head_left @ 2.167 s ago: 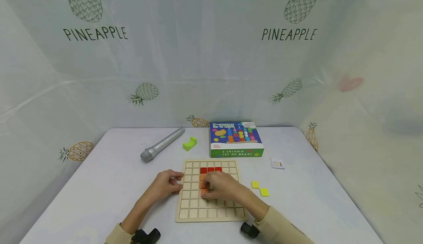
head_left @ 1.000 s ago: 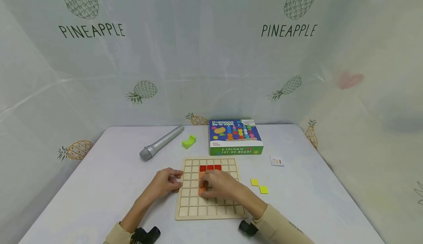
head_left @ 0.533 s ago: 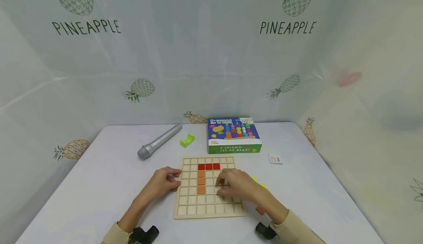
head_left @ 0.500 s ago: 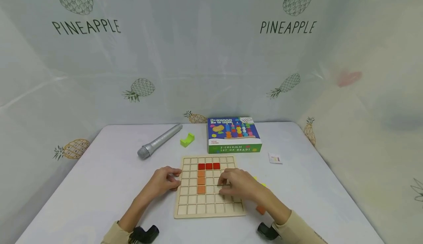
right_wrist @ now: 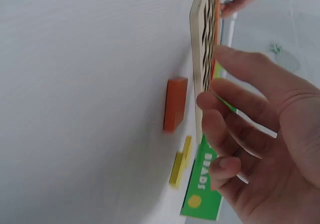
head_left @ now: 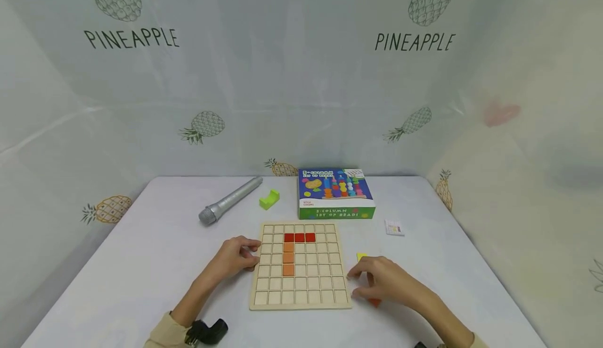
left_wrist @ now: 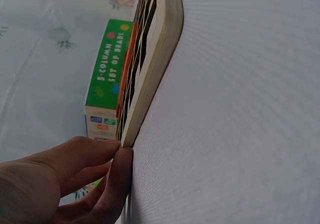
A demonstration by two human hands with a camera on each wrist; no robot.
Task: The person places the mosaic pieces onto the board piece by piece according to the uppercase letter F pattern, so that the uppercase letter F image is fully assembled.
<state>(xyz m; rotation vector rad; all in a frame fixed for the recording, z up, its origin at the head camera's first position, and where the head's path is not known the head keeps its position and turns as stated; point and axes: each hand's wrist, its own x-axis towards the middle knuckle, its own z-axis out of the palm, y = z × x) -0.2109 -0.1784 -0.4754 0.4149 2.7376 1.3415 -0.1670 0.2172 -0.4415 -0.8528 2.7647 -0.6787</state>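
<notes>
A wooden grid board (head_left: 278,285) lies flat on the table. Three red tiles (head_left: 299,237) fill a short row near its top, and below the leftmost runs a column of three orange tiles (head_left: 288,258). My left hand (head_left: 231,258) touches the board's left edge with thumb and fingertips; the left wrist view shows the fingertips (left_wrist: 125,156) right at that edge. Past the board's right edge, my right hand (head_left: 383,281) is held with thumb and fingers apart and nothing between them. Beneath it sits an orange block (right_wrist: 175,103), with two yellow tiles (right_wrist: 176,170) beyond.
A silver toy microphone (head_left: 231,201) and a green curved block (head_left: 269,199) lie at the back left. A bead set box (head_left: 336,193) stands behind the board. A small printed card (head_left: 394,227) lies at the right.
My right hand has left the orange tile at the column's lower end and moved right, off the board, over the orange block and yellow tiles. The left hand has stayed at the edge.
</notes>
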